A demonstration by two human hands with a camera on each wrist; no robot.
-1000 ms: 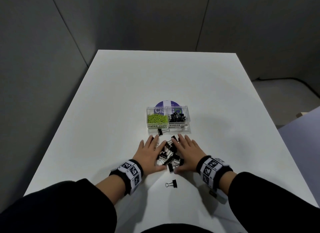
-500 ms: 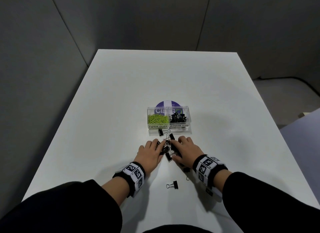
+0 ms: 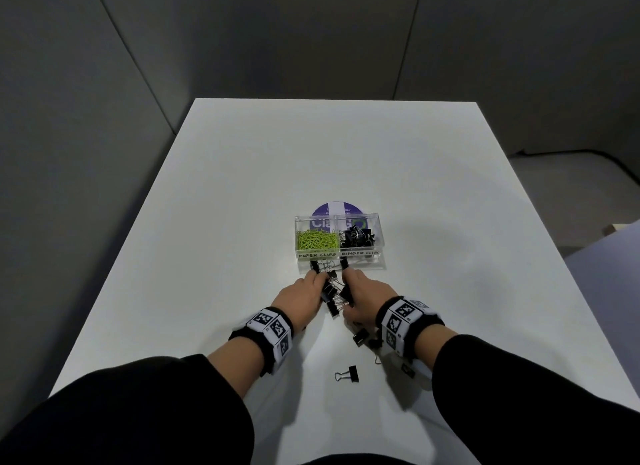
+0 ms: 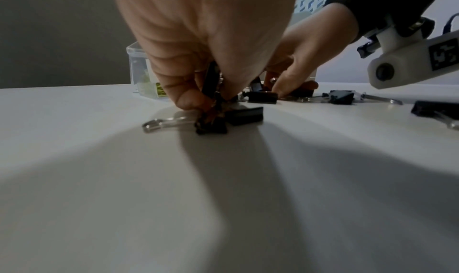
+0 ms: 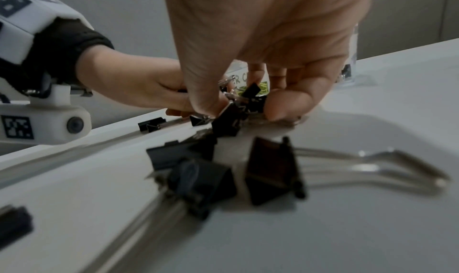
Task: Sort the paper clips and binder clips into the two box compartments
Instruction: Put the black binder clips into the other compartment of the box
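Observation:
A clear two-compartment box (image 3: 379,256) sits mid-table, with green paper clips (image 3: 317,240) in its left half and black binder clips (image 3: 357,238) in its right. Just in front of it, a heap of black binder clips (image 3: 331,293) lies between my hands. My left hand (image 3: 311,286) curls its fingers round clips from the left (image 4: 213,104). My right hand (image 3: 353,286) pinches a bunch of clips from the right (image 5: 238,108). Part of the heap is hidden under the fingers.
One loose binder clip (image 3: 348,374) lies near the front edge. A few more clips (image 3: 362,336) lie by my right wrist, and two clips (image 3: 315,266) lie right against the box front. A purple round lid (image 3: 337,209) lies behind the box. The table (image 3: 242,187) is white.
Both hands slid forward toward the box, pushing the heap along. Their fingers went from flat beside the clips to curled round them. A few clips stayed behind by the right wrist.

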